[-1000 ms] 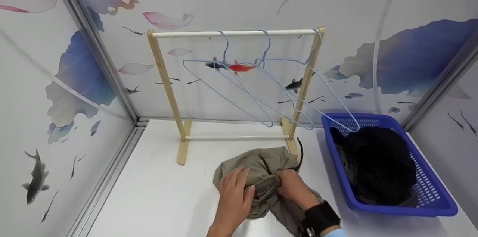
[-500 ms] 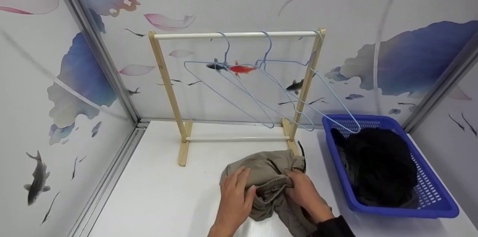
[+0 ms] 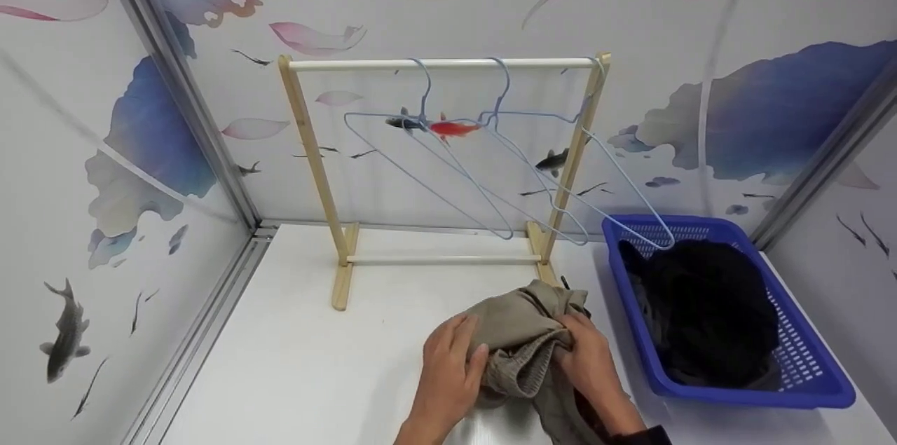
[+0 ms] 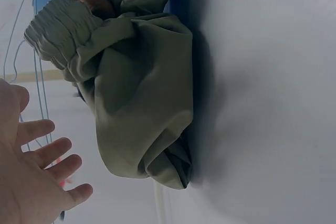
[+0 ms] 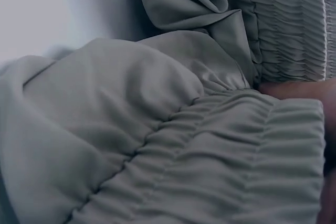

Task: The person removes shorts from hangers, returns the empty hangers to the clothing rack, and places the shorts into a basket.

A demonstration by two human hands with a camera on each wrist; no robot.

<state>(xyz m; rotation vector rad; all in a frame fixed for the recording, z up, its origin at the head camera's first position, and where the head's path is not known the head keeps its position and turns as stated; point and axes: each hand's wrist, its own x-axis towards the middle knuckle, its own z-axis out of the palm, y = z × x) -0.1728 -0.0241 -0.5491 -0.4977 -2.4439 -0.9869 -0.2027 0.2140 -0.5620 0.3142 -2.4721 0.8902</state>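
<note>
Bunched olive-khaki pants with a gathered elastic waistband lie between both hands in the head view. My right hand grips the waistband at its right side, thumb and fingers pinching the cloth. One of its fingers shows against the ribbed elastic in the right wrist view; the rest is mostly hidden by cloth. My left hand is at the left side of the bundle. In the left wrist view, the left hand's fingers are spread and extended, with a gap to the cloth. A dark cord end sticks out behind the bundle.
Behind the pants stands a wooden rack with a white top bar. Several blue wire hangers hang from it, one reaching over the basket. The blue plastic basket at right holds black clothing. Printed wall panels enclose the white tabletop.
My right hand has moved right, drawing the pants and waistband with it, and the waistband opening shows wider. The left hand has shifted slightly right. Less of the dark cord shows.
</note>
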